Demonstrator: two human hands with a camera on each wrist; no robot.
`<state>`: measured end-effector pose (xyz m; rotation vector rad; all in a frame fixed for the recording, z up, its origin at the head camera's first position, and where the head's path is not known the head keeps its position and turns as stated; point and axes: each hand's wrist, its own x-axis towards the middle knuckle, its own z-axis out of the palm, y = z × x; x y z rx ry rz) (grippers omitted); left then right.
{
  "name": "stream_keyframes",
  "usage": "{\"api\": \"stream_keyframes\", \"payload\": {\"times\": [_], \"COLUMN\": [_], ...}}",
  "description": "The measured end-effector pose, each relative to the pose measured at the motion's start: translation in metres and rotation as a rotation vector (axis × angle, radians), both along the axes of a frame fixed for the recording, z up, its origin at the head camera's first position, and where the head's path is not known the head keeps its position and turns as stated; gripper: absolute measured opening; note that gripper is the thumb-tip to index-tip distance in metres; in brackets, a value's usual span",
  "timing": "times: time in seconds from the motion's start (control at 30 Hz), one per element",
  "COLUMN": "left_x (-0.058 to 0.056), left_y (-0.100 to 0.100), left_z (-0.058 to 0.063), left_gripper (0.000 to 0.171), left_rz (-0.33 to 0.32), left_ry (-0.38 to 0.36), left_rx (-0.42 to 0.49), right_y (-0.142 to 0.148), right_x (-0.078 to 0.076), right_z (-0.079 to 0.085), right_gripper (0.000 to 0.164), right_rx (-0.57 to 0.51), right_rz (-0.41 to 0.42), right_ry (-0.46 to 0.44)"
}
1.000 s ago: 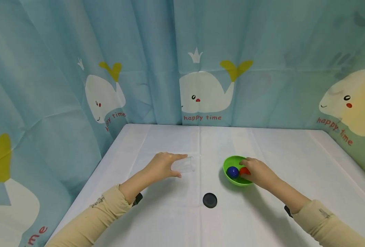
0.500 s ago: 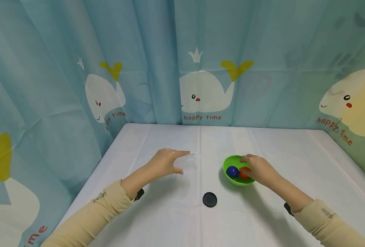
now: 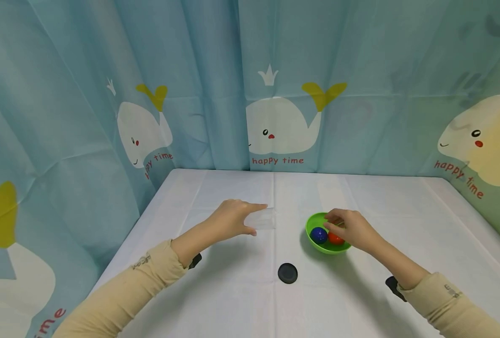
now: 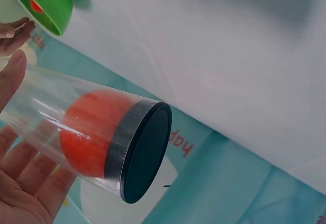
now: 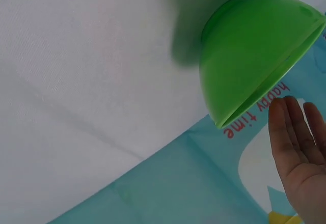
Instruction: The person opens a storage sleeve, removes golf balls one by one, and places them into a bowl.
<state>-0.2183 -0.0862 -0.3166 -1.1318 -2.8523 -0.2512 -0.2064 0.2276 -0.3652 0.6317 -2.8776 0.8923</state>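
My left hand (image 3: 232, 219) grips a clear plastic tube (image 3: 264, 219), thumb and fingers spread around its sides. In the left wrist view an orange ball (image 4: 91, 132) sits inside the tube, against the black cap (image 4: 147, 152) that closes one end. My right hand (image 3: 353, 230) hovers over the right side of a green bowl (image 3: 317, 218), fingers loosely bent and holding nothing. Inside the bowl lie a blue ball (image 3: 319, 235) and an orange-red ball (image 3: 335, 238), the latter partly covered by the hand. Fingers (image 5: 293, 127) show beside the bowl's rim in the right wrist view.
A round black lid (image 3: 288, 273) lies flat on the white-covered table (image 3: 233, 300), nearer than the bowl. Blue curtains (image 3: 216, 56) printed with whales hang behind the table and along its sides.
My left hand has moved slightly right and away from me with the tube. The right hand has lifted a little from the orange-red ball, leaving it more visible in the bowl.
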Motion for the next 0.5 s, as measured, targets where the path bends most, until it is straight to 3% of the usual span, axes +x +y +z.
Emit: {"api": "stream_keyframes", "payload": {"times": [0.23,0.37,0.5], "left_x": [0.001,0.0,-0.001], "left_y": [0.007,0.012,0.015], "left_z": [0.006,0.009,0.011], "left_gripper": [0.066,0.066,0.066], "left_rz": [-0.015,-0.024,-0.027], "left_ry": [0.001,0.008,0.013], "left_rx": [-0.024,-0.03,-0.035], "right_y": [0.002,0.001,-0.004], "right_x": [-0.004,-0.006,-0.006], "right_z": [0.002,0.002,0.003], "right_gripper": [0.029,0.037,0.045], "right_rx": [-0.139,-0.266,-0.459], "right_rz": [-0.006,-0.01,-0.007], "right_ry": [-0.131,-0.282,-0.439]}}
